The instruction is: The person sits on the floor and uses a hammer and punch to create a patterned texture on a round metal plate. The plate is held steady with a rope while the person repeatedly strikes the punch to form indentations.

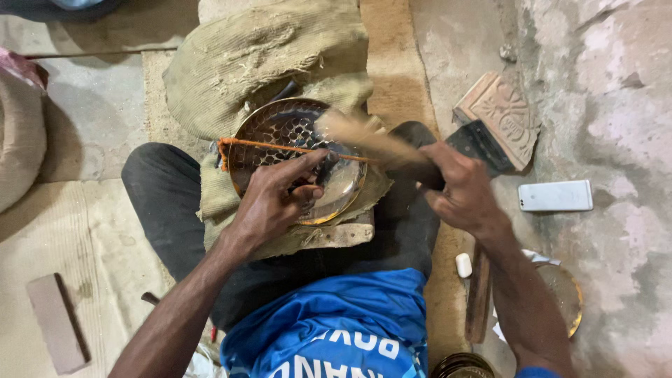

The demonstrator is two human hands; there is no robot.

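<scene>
A round brass plate (280, 129) with a hammered pattern lies on burlap across my lap. My left hand (276, 199) rests on it, fingers pinched on a small thin tool pressed to the plate's surface. My right hand (458, 189) grips a wooden mallet (364, 136), blurred with motion, its head over the plate's upper right. An orange string-wrapped rod (273, 145) crosses the plate from left to right.
Folded burlap sacking (259, 49) lies beyond the plate. A carved wooden block (504, 115) and a white phone (555, 195) sit on the floor at right. Another brass plate (563, 294), a wooden stick (478, 297) and a small white piece (463, 264) lie by my right arm. A flat block (56, 322) lies at lower left.
</scene>
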